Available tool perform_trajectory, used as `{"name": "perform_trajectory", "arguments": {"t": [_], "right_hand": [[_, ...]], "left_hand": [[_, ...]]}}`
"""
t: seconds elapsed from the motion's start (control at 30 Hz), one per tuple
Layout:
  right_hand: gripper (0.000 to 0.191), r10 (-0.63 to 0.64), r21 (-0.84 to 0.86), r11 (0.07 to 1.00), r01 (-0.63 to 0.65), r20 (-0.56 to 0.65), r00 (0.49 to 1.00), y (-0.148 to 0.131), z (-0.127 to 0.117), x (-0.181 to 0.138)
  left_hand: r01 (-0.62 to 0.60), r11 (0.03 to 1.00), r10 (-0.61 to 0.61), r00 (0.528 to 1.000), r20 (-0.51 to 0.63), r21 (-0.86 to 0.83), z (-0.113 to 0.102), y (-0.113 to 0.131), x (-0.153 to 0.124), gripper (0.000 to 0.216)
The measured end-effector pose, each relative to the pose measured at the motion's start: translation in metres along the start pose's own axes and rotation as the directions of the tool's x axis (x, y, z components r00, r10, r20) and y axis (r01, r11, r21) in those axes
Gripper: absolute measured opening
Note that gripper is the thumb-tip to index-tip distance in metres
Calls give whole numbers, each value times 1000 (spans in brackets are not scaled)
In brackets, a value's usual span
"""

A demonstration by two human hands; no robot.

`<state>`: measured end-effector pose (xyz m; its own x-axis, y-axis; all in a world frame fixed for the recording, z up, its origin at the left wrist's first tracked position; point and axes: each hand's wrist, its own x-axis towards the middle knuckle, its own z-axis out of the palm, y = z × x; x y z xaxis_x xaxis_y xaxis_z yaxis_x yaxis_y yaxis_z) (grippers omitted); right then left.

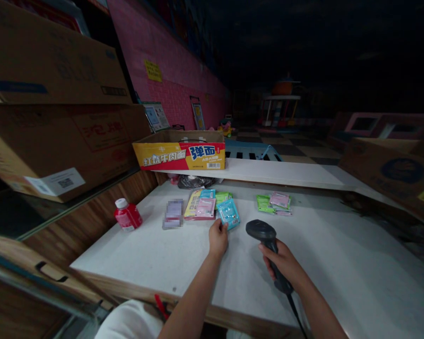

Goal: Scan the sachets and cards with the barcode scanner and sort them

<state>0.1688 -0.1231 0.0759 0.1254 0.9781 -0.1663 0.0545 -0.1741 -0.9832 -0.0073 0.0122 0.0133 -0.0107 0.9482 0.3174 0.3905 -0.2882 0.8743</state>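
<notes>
My left hand (218,238) pinches the near corner of a blue packet (228,213) just above the white table. My right hand (281,260) is wrapped round the handle of a black barcode scanner (262,230), whose head points left toward that packet; its cord runs down toward me. Behind my left hand lies a pile with a pink packet (205,207), green packets (222,197) and a yellow printed pack (192,203). Farther right, another small pile holds a green packet (265,203) and a pink packet (280,199).
A red bottle with a white cap (127,214) stands at the left, near a blurred flat item (173,213). A yellow-and-red noodle carton (180,156) sits on the raised shelf (279,172). Stacked cardboard boxes (63,146) rise at left; another carton (392,167) is at right.
</notes>
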Motion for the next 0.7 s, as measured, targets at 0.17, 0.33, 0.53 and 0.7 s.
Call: {"name": "perform_trajectory", "arguments": {"t": [0.17, 0.33, 0.53, 0.7], "right_hand": [[39, 27, 98, 995, -25, -22, 999, 1, -8, 14], [42, 64, 338, 940, -42, -53, 997, 9, -33, 42], [50, 65, 563, 823, -82, 51, 997, 28, -47, 61], [47, 62, 602, 796, -58, 14, 998, 37, -47, 63]], "left_hand": [[16, 1000, -16, 1000, 7, 0, -2, 4, -1, 20], [1, 1000, 1, 998, 61, -24, -3, 6, -3, 21], [41, 997, -35, 995, 96, -62, -1, 2, -4, 24], [34, 986, -19, 996, 86, -165, -1, 1, -6, 28]]}}
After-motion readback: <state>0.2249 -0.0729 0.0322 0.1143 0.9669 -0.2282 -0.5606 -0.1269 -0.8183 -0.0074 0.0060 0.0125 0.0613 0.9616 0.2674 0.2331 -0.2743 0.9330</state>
